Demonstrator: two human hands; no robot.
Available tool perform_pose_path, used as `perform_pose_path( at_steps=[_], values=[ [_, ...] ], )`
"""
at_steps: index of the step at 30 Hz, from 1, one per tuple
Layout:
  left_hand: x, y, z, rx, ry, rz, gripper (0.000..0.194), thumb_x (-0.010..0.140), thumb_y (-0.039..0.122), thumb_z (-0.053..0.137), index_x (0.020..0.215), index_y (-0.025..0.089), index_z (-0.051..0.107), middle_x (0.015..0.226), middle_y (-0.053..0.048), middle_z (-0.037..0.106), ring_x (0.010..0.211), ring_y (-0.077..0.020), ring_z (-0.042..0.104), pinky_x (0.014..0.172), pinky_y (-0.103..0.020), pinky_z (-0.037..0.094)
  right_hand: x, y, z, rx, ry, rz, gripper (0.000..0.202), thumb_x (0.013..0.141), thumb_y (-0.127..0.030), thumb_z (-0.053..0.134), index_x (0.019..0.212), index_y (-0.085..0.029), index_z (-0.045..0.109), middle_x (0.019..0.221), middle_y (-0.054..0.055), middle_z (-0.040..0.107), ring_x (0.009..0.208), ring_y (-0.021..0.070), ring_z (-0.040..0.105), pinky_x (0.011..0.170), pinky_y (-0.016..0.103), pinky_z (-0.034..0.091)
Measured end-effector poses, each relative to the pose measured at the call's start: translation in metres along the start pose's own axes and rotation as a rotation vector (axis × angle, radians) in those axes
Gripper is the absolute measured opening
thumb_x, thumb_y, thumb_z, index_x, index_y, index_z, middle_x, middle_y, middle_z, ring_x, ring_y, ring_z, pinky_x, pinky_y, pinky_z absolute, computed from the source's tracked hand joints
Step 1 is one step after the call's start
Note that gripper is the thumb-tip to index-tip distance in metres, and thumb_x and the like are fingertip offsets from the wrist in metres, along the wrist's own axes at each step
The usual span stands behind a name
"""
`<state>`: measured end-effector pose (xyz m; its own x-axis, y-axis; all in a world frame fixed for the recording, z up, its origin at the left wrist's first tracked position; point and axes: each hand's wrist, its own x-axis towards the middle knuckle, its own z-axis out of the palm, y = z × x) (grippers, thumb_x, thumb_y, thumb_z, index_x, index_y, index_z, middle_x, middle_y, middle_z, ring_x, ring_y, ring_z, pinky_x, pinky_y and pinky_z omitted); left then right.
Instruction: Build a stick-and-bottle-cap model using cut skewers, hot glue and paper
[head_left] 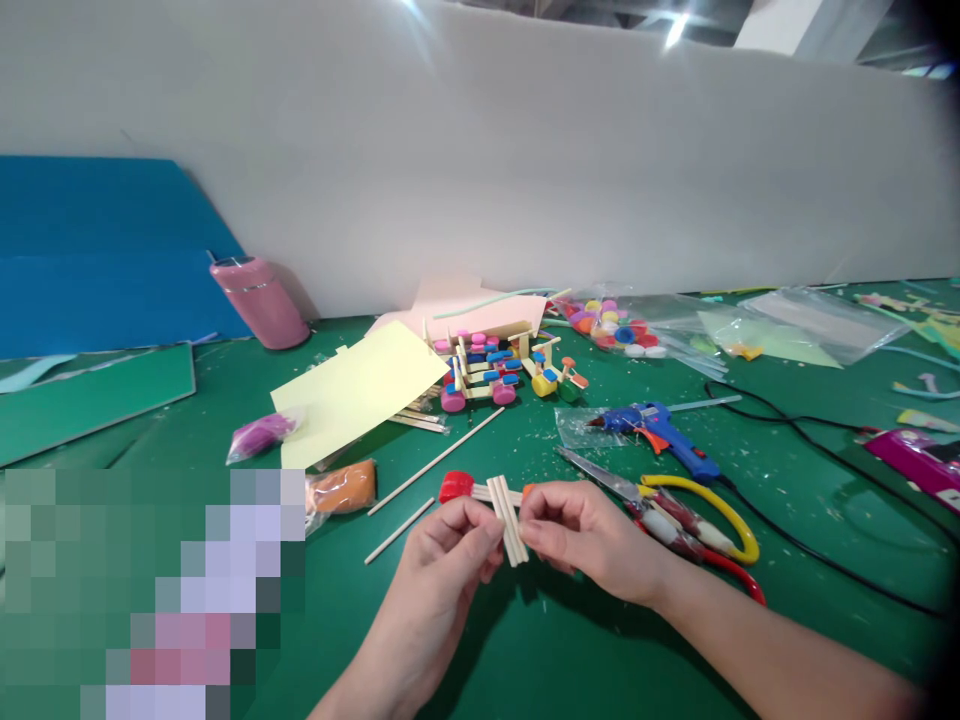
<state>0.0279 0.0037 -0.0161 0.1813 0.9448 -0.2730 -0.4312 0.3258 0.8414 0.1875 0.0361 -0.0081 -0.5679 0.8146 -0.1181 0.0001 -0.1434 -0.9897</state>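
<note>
Several short pale wooden sticks (508, 520) stand side by side between my two hands, over the green table. My left hand (457, 550) pinches their left edge between thumb and fingers. At their right edge, my right hand (581, 535) has its thumb and fingers pressed together on them. Just behind the sticks lies a piece with a red round cap (455, 487) and pale sticks, partly hidden by my right hand. Two loose thin sticks, one long (437, 461) and one shorter (399, 531), rest on the table to the left of my hands.
Scissors (600, 472), pliers with yellow and red handles (701, 520) and a blue glue gun (671, 440) lie at the right. Small stick models with coloured wheels (480, 375), yellow paper (360, 390), an orange clay packet (345, 488) and a pink bottle (262, 305) are behind and left.
</note>
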Motion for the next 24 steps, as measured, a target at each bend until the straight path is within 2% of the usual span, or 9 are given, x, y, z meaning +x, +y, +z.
perform_pose_path(
  at_steps=[11, 24],
  values=[
    [0.001, 0.0013, 0.0011, -0.007, -0.031, -0.016, 0.019, 0.071, 0.025, 0.067, 0.06, 0.015, 0.057, 0.056, 0.003, 0.052, 0.054, -0.007, 0.04, 0.052, -0.018, 0.032, 0.0012, 0.0079, -0.0033, 0.007, -0.059, 0.017, 0.031, 0.078, -0.042, 0.059, 0.068, -0.013, 0.052, 0.059, -0.005, 0.041, 0.046, 0.0044, 0.035, 0.042, 0.02, 0.024],
    [0.0003, 0.0002, -0.0012, -0.001, -0.019, -0.043, 0.021, 0.071, 0.029, 0.068, 0.06, 0.015, 0.056, 0.057, 0.003, 0.052, 0.055, -0.0076, 0.04, 0.054, -0.02, 0.033, 0.0023, 0.0095, -0.001, 0.049, -0.053, 0.047, 0.03, 0.077, -0.041, 0.059, 0.066, -0.014, 0.049, 0.054, -0.006, 0.04, 0.043, 0.0043, 0.037, 0.04, 0.019, 0.025]
  ],
)
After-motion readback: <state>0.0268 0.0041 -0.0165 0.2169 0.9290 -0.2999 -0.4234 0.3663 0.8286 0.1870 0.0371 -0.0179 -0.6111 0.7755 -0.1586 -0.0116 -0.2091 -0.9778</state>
